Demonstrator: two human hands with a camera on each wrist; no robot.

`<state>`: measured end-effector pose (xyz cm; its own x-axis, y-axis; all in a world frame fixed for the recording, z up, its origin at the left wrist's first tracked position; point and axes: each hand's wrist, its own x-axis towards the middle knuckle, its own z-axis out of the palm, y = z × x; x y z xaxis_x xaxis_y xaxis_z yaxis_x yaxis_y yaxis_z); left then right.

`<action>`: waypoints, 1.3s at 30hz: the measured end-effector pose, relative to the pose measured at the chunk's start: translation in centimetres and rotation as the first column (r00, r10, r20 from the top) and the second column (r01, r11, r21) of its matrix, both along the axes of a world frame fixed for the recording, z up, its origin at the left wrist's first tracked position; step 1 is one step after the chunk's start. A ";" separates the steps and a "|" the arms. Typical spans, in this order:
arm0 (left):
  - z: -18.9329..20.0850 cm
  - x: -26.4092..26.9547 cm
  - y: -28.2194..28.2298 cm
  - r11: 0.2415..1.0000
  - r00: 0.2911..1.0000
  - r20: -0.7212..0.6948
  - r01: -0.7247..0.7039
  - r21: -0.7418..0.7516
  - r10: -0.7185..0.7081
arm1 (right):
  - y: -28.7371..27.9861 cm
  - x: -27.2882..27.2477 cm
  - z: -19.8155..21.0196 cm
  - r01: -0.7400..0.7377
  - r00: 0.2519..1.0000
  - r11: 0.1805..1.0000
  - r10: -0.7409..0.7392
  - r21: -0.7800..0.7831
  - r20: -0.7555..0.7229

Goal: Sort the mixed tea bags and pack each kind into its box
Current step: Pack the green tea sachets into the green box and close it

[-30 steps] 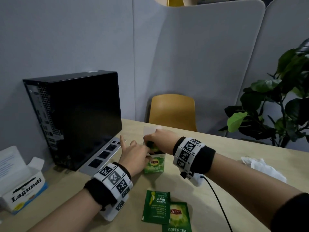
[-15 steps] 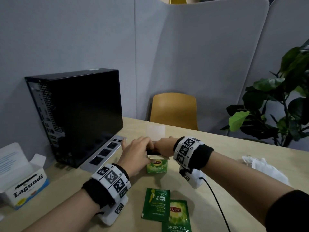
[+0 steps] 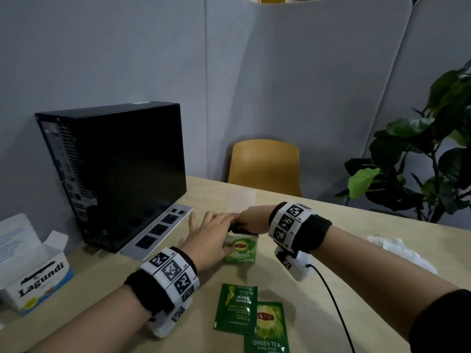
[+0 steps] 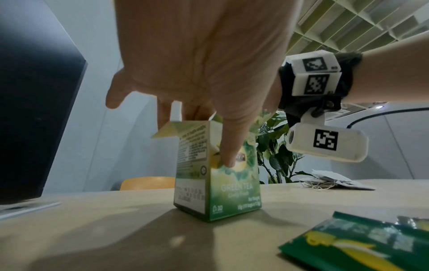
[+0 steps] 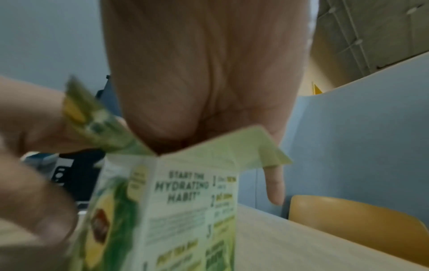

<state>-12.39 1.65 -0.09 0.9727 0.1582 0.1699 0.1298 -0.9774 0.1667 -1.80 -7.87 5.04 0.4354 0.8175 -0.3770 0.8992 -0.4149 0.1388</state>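
Leftmost, Lagundi box (image 3: 33,276): white, lid flaps open, at the desk's (image 3: 356,250) left edge, well apart from both hands.
Computer tower (image 3: 114,171): black, upright, between the Lagundi box and the hands, a grey power strip (image 3: 158,230) lying at its foot.
Left hand (image 3: 211,238): on the left side of the green tea box (image 3: 242,250); the left wrist view shows the thumb pressed on the printed front and the fingers reaching over the open top edge, so the hand grips the box.
Green tea box: upright on the desk, top flaps open, directly under both hands, touched by each.
Right hand (image 3: 251,219): above the box's open top, fingers curled down into the opening; the right wrist view is blurred, and whether those fingers hold anything cannot be told. A green sachet edge (image 5: 92,119) sticks up at the box's mouth beside this hand.
Green tea sachets (image 3: 235,308): two, flat on the desk nearer the person than the box, overlapping at a corner, untouched.
White tea bags (image 3: 397,250): loose heap at the desk's right, well apart from the right hand.
Plant (image 3: 420,149): behind the desk's right end.
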 end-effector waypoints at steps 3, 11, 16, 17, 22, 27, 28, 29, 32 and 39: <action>0.7 -0.5 0.0 0.999 0.996 -0.080 0.032 -0.015 -0.033 | -1.6 -0.3 1.4 -0.024 0.999 0.991 0.030 0.128 -0.045; 2.3 -4.6 -0.7 0.840 0.861 0.443 0.421 -0.341 -0.252 | -9.5 -2.2 1.7 0.229 0.954 0.672 -0.011 0.704 -0.299; 0.2 -5.0 -1.9 0.855 0.874 -0.216 0.327 -0.403 -0.436 | -11.3 -5.3 -2.5 0.206 0.849 0.966 -0.095 0.159 -0.519; 0.0 -4.7 -1.8 0.883 0.828 -0.363 0.295 -0.366 -0.428 | -11.3 -5.6 -3.0 0.189 0.854 0.978 -0.121 0.085 -0.506; 0.2 -3.9 -2.3 0.903 0.740 -0.520 0.321 -0.285 -0.427 | -11.3 -6.5 -4.3 0.115 0.906 0.993 -0.091 0.035 -0.413; 0.1 -3.7 -2.5 0.914 0.767 -0.505 0.276 -0.299 -0.396 | -11.4 -6.7 -4.8 0.125 0.909 0.990 -0.088 0.065 -0.408; 0.1 -3.7 -2.5 0.910 0.774 -0.491 0.268 -0.316 -0.399 | -11.5 -6.6 -4.9 0.141 0.899 0.988 -0.100 0.067 -0.426; 0.2 -3.7 -2.4 0.908 0.783 -0.479 0.260 -0.327 -0.397 | -11.6 -6.5 -4.8 0.161 0.888 0.985 -0.115 0.066 -0.446; 0.4 -3.8 -1.9 0.911 0.810 -0.459 0.206 -0.358 -0.364 | -12.2 -5.9 -4.7 0.209 0.854 0.975 -0.145 0.075 -0.500; 1.0 -4.5 0.3 0.531 0.862 -0.343 -0.105 -0.841 -0.373 | -13.7 -5.3 -4.8 0.337 0.680 0.931 -0.139 0.138 -0.720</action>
